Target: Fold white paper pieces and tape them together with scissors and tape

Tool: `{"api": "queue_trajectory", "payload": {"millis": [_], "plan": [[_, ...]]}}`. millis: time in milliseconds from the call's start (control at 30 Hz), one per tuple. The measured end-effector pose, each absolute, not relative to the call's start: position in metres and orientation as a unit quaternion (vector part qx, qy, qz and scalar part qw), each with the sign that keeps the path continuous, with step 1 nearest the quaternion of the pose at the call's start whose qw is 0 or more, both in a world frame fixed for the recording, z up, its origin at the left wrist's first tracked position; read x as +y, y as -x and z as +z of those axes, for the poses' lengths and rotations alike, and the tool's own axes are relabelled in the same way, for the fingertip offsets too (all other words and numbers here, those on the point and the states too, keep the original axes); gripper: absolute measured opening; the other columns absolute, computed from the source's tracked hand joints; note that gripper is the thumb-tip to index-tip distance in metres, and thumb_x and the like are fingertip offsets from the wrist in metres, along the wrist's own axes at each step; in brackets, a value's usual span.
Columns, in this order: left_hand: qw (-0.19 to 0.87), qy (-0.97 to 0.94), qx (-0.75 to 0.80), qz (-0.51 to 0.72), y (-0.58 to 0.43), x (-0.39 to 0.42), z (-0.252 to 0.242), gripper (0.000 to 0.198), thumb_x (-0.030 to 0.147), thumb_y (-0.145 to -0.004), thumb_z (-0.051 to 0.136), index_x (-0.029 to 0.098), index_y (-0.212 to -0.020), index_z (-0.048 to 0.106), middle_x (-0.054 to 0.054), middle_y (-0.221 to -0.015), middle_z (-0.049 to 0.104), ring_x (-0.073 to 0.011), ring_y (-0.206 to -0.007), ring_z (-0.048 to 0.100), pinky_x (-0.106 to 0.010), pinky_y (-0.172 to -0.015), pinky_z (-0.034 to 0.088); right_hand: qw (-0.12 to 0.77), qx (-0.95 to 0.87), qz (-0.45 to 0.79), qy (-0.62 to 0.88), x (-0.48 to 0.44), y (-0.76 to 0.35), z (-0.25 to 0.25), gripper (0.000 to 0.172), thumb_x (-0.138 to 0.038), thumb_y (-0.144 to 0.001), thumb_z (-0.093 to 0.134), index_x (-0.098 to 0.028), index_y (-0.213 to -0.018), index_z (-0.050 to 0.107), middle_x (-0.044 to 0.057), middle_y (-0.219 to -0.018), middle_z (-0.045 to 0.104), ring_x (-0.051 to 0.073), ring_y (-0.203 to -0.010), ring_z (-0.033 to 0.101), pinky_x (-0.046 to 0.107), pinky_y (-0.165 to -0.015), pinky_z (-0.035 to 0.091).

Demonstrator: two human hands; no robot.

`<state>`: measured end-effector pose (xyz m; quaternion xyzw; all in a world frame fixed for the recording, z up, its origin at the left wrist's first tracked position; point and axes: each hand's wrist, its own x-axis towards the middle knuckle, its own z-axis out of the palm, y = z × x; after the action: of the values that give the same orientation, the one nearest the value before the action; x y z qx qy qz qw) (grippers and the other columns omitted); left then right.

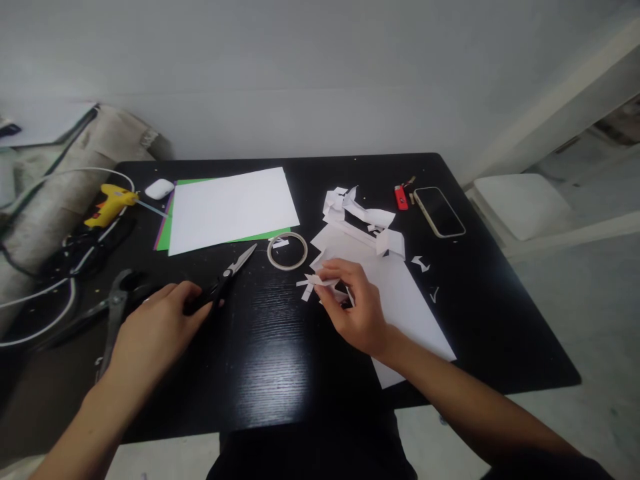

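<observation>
Left hand [163, 323]: we grasp the scissors [240, 261] by their handles, at the table [500, 320].
Right hand [357, 310]: we pinch a paper scrap [323, 282] between thumb and fingers, at the left edge of a sheet [413, 317].
Ring [287, 269]: lies near the scissors' tip.

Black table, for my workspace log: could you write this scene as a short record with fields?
Left hand: over the dark handles of scissors; grip unclear
Right hand: pinching a cut paper piece
Beneath right hand: large white sheet
Between stack and right hand: pale ring
Back left: yellow glue gun; paper stack, white over green
Right side: phone, red lighter
</observation>
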<state>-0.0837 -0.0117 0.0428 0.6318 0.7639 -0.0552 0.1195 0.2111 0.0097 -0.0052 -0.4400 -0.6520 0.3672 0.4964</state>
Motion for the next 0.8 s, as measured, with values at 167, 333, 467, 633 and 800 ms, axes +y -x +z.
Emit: {"api": "queue_trajectory", "payload": {"millis": [167, 333, 467, 633, 800], "plan": [[0.140, -0.652, 0.744, -0.042, 0.092, -0.005, 0.040, 0.033, 0.048, -0.099, 0.053, 0.018, -0.103, 0.064, -0.010, -0.107, 0.071, -0.0307, -0.094, 0.071, -0.034, -0.077, 0.048, 0.478, -0.582, 0.455, 0.476, 0.016, -0.212, -0.002, 0.027, -0.027, -0.092, 0.073, -0.027, -0.117, 0.062, 0.005, -0.103, 0.072, 0.023, -0.099, 0.071, 0.039, -0.090, 0.058], [0.147, -0.673, 0.724, -0.040, 0.096, 0.000, 0.040, 0.032, 0.044, -0.099, 0.054, 0.015, -0.104, 0.065, -0.013, -0.109, 0.071, -0.0331, -0.100, 0.070, -0.038, -0.084, 0.050, 0.471, -0.484, 0.562, 0.477, 0.024, -0.215, 0.002, 0.031, -0.031, -0.084, 0.080, -0.024, -0.110, 0.065, 0.004, -0.099, 0.070, 0.022, -0.100, 0.069, 0.037, -0.088, 0.058], [0.135, -0.683, 0.714, 0.075, 0.073, 0.001, 0.045, 0.030, 0.043, -0.099, 0.055, 0.017, -0.107, 0.067, -0.009, -0.101, 0.071, -0.0283, -0.091, 0.069, -0.038, -0.083, 0.051, 0.474, -0.475, 0.585, 0.456, 0.023, -0.214, 0.000, 0.031, -0.032, -0.082, 0.083, -0.024, -0.107, 0.066, 0.005, -0.104, 0.071, 0.023, -0.104, 0.069, 0.040, -0.094, 0.059], [0.262, -0.737, 0.557, 0.280, 0.011, 0.011, 0.042, 0.032, 0.042, -0.099, 0.061, 0.023, -0.124, 0.067, -0.005, -0.106, 0.072, -0.0217, -0.096, 0.068, -0.032, -0.080, 0.053, 0.478, -0.467, 0.615, 0.418, 0.022, -0.212, -0.005, 0.030, -0.028, -0.082, 0.083, -0.025, -0.106, 0.064, 0.004, -0.105, 0.071, 0.021, -0.101, 0.071, 0.041, -0.096, 0.059], [0.420, -0.662, 0.529, 0.324, -0.024, 0.025, 0.026, 0.022, 0.042, -0.099, 0.064, 0.021, -0.105, 0.068, 0.000, -0.088, 0.067, -0.0164, -0.079, 0.063, -0.028, -0.071, 0.050, 0.501, -0.486, 0.600, 0.391, 0.021, -0.211, -0.008, 0.040, -0.019, -0.082, 0.081, -0.028, -0.115, 0.061, 0.003, -0.111, 0.071, 0.022, -0.112, 0.072, 0.040, -0.100, 0.060]]}}
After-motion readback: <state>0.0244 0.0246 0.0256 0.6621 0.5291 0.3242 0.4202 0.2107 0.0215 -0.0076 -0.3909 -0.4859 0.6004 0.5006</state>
